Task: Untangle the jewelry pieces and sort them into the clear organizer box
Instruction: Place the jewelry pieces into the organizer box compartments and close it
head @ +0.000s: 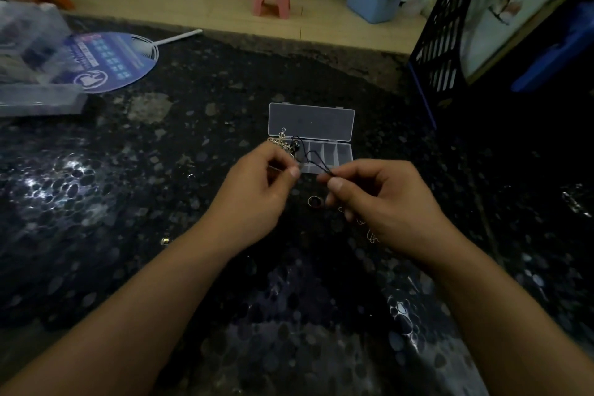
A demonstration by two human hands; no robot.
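Your left hand (257,190) and right hand (382,199) each pinch the thin black cord (313,162) just above the clear organizer box (328,151) — limp, light and likely snag-prone where it meets the gold chain (281,141) — so grip close to the knot.

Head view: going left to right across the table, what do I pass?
Clear plastic case → round hand fan → left hand → ring → right hand → black mesh rack.
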